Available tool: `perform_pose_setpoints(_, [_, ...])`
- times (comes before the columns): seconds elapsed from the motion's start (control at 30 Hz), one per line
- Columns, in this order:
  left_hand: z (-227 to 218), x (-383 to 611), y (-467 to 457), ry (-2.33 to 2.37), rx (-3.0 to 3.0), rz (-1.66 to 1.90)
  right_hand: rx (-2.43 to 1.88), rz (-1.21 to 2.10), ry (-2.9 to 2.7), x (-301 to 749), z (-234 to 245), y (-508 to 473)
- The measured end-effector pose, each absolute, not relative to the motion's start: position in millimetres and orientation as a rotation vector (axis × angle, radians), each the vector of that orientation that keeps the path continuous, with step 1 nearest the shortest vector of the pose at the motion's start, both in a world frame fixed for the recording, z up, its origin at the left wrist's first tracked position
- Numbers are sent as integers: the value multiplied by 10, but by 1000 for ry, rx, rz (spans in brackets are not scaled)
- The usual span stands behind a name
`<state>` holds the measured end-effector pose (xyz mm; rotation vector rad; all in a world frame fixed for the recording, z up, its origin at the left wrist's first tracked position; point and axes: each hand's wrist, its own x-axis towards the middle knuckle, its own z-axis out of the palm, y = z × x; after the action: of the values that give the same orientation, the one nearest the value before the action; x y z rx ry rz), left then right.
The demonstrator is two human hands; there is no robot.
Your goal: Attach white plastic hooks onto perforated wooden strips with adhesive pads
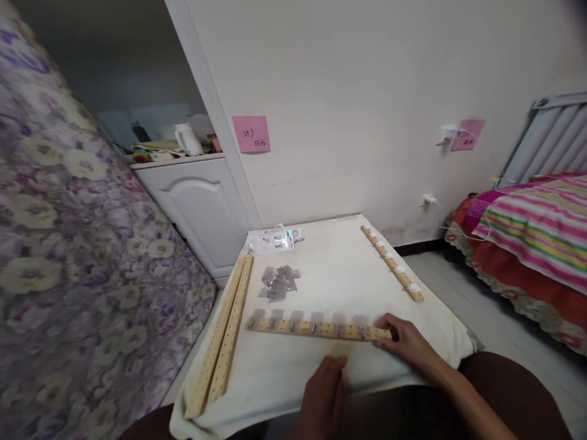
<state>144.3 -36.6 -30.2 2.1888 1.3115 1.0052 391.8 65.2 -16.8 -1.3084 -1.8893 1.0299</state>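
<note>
My right hand (pixel 403 341) is closed on the right end of a wooden strip with holes (pixel 328 330), which lies crosswise near the table's front. Along this strip sit several metal hooks (pixel 313 326) on clear backing squares that stick out past its far edge. Closer to me, my left hand (pixel 325 385) has its thumb and fingers pinched on a pale yellowish piece (pixel 342 351), thin and blurred; I cannot make out its kind. Beyond the strip lies a pile of clear packets or hook plates (pixel 279 282), their details too small to tell.
Two long wooden strips with holes (pixel 227 336) lie side by side along the left edge. Another strip with white hooks (pixel 392 264) rests at the right. Clear packaging (pixel 271 241) lies at the back of the cloth-covered table (pixel 325 269), by the wall. A floral curtain (pixel 87 244) hangs left.
</note>
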Motion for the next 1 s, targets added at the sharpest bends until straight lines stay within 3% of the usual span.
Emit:
perform_pose_setpoints(0.17, [-280,1364,-393,1299,2083,1029,-1203,1662,-1567,3869,-147,602])
perform_pose_setpoints(0.4, [-241,1353,-391,1227,2124,1113,-1115,2057,-1332,3964,-48,499])
perform_pose_setpoints(0.73, [-340,1204,-462,1151,2195,1170,-991,2111,-1253,3993,-103,257])
perform_pose_setpoints(1.0, [-490,1171,-366,1121,2343,1168,-953,2076,-1073,3978,125,42])
